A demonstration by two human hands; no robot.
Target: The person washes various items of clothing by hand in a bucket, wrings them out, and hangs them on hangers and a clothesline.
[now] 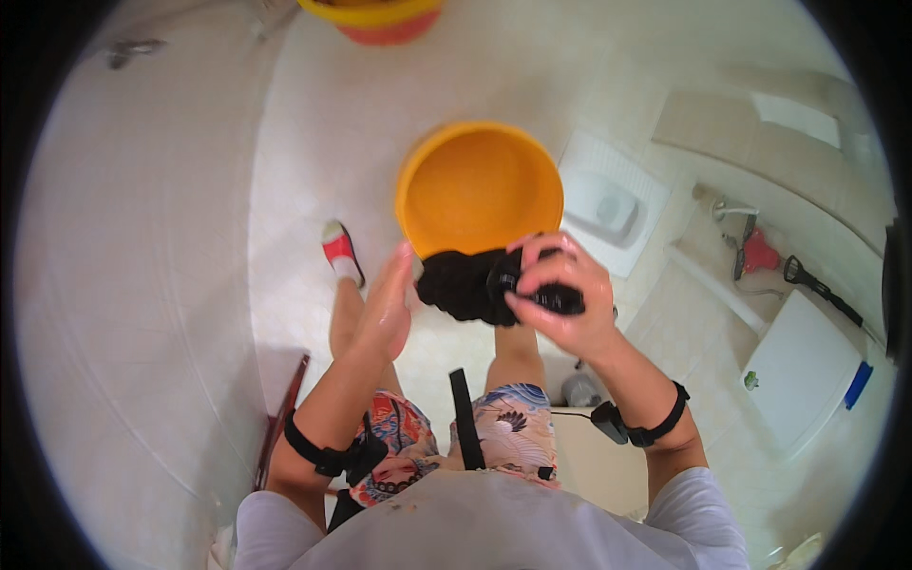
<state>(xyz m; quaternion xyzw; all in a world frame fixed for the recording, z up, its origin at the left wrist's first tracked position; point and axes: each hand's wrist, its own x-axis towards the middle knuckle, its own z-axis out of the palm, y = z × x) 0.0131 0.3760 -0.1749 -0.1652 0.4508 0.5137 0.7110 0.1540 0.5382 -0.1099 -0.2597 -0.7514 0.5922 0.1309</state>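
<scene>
My right hand point(559, 285) grips a bunched black cloth point(463, 285), which looks wet and shiny where the fingers squeeze it. The cloth stretches left from that fist, over the near rim of an orange plastic basin point(479, 189). Just left of the cloth's end, my left hand point(390, 299) is held flat with its palm facing the cloth and nothing in it. Whether it touches the cloth I cannot tell. Both hands glisten as if wet. The basin stands on the tiled floor in front of my legs.
A white squat toilet point(609, 203) lies right of the basin. Farther right are a wall tap point(734, 209), a pink object point(759, 251) and a white lidded box point(801, 374). A yellow-and-red tub point(385, 21) stands at the far edge. My red slipper point(338, 248) is left of the basin.
</scene>
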